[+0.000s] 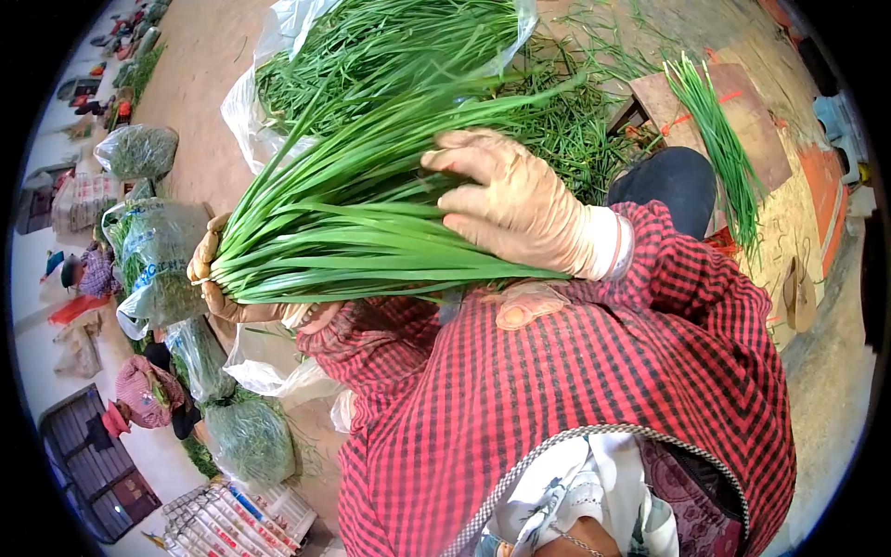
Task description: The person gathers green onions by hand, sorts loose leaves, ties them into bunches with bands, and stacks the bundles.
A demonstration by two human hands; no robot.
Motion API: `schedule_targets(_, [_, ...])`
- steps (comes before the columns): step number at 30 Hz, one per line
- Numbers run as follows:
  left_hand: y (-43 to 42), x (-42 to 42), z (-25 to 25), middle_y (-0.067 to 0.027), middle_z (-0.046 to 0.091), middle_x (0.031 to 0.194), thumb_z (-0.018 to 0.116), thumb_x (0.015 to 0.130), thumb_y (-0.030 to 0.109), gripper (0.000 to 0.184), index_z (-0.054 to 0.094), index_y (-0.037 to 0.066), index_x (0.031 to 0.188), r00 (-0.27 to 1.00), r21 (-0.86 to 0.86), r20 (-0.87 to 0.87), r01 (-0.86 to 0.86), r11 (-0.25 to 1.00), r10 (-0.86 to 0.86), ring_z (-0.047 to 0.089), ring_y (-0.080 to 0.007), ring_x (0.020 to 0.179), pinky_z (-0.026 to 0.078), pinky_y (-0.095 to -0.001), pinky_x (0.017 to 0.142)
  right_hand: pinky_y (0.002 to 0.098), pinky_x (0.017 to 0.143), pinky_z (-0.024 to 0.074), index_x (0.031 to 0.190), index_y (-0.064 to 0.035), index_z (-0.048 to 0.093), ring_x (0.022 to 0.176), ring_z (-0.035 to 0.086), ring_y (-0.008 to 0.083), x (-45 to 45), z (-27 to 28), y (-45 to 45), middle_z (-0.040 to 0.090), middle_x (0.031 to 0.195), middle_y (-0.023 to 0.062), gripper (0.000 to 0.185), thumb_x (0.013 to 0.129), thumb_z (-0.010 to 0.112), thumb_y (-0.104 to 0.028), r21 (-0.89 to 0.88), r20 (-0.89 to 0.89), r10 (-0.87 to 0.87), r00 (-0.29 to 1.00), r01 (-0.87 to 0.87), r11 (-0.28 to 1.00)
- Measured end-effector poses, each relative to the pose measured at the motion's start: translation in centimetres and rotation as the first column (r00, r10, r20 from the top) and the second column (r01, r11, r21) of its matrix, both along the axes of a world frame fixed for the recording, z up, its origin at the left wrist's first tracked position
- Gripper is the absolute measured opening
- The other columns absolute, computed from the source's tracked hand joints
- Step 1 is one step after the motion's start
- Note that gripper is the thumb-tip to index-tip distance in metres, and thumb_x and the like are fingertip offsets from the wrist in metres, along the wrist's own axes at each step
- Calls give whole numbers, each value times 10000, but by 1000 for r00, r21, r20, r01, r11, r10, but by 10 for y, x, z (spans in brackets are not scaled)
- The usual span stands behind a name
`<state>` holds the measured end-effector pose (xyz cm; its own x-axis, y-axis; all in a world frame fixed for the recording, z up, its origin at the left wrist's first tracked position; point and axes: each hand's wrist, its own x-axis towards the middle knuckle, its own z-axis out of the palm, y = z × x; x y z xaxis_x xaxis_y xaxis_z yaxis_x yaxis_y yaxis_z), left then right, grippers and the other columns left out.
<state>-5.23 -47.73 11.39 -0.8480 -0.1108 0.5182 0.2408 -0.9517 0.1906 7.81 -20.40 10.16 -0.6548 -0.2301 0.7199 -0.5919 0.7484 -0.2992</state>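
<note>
A thick bunch of garlic chives [371, 213] lies fanned out in front of my chest, its leaf tips toward the right. My left hand [221, 278], in a tan glove, is closed around the stem ends at the left. Part of that hand is hidden behind the leaves. Over the leafy end, my gloved right hand [524, 204] has its fingers stretched and apart, at the leaves without gripping them. Behind the bunch, a heap of more chives [390, 46] rests on a white plastic sheet [243, 116].
A smaller bundle of chives [715, 139] lies on a low wooden board [770, 139] with red ties. Loose trimmings [575, 139] cover the ground by my knee [666, 186]. Filled plastic bags [162, 251] stand at the left, near other people [148, 390] and a stacked crate [232, 524].
</note>
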Motion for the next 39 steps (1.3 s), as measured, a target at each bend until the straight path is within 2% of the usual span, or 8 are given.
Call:
schedule_targets(6, [-9, -2, -5, 47, 575, 908, 626, 780, 117, 208, 538, 158, 963, 1000, -2, -3, -19, 1000, 19, 542, -132, 961, 295, -416, 1085, 328, 796, 495, 975, -15, 650, 887, 616, 267, 7, -23, 7, 639, 947, 121, 186, 929, 597, -188, -664, 374, 284, 883, 42, 746])
schedule_targets(14, [-16, -5, -8, 52, 598, 932, 632, 785, 167, 204, 548, 172, 971, 991, -38, -104, -86, 996, 82, 554, -114, 954, 301, -393, 1079, 257, 789, 489, 1061, 19, 624, 862, 601, 118, -1, -30, 4, 648, 956, 89, 253, 960, 576, -207, -887, 443, 460, 770, 299, 352])
schedule_targets(18, [-12, -4, -6, 64, 577, 892, 651, 767, 140, 237, 540, 180, 972, 996, 59, -85, 27, 998, -22, 550, -119, 929, 309, -394, 1054, 259, 798, 471, 1058, 73, 632, 873, 593, 132, -18, -20, 12, 642, 1089, 73, 292, 915, 617, -182, -592, 691, 296, 660, 280, 756])
schedule_targets(19, [-9, -3, -5, 64, 577, 892, 651, 767, 140, 237, 540, 180, 972, 996, 58, -85, 29, 998, -24, 550, -119, 929, 309, -394, 1054, 249, 775, 476, 997, 47, 676, 860, 597, 120, -24, -24, 6, 662, 1042, 74, 234, 885, 662, -158, -778, 612, 500, 612, 355, 519])
schedule_targets(22, [0, 1, -2, 62, 576, 892, 642, 768, 129, 228, 548, 178, 969, 997, -36, -47, -59, 998, 57, 553, -116, 937, 307, -396, 1058, 245, 751, 483, 944, 33, 697, 837, 600, 106, -29, -21, 0, 684, 961, 65, 179, 875, 679, -131, -855, 504, 560, 658, 285, 434])
schedule_targets(33, [-9, 1, -9, 64, 612, 944, 605, 808, 182, 187, 555, 164, 987, 992, 39, -98, -71, 997, 75, 557, -91, 976, 316, -373, 1077, 343, 593, 519, 894, -117, 667, 675, 655, 287, 40, -41, 34, 650, 746, 102, 108, 859, 601, -195, -157, 660, 178, 730, -98, 983])
schedule_targets(36, [-8, 4, -10, 49, 630, 925, 661, 765, 131, 272, 572, 156, 1021, 991, 61, -66, -111, 992, 115, 570, -117, 894, 373, -332, 1001, 386, 645, 548, 964, -139, 685, 738, 668, 311, 29, -70, 82, 669, 790, 87, 182, 822, 610, -225, 567, 822, -487, 296, -332, 754])
schedule_targets(39, [0, 7, -6, 55, 610, 892, 663, 753, 110, 254, 565, 153, 982, 985, 37, -32, -168, 985, 169, 565, -115, 880, 383, -324, 984, 416, 729, 543, 1011, -111, 682, 837, 663, 319, 27, -92, 160, 677, 872, 99, 246, 821, 634, -259, 680, 708, -645, 288, -33, 732])
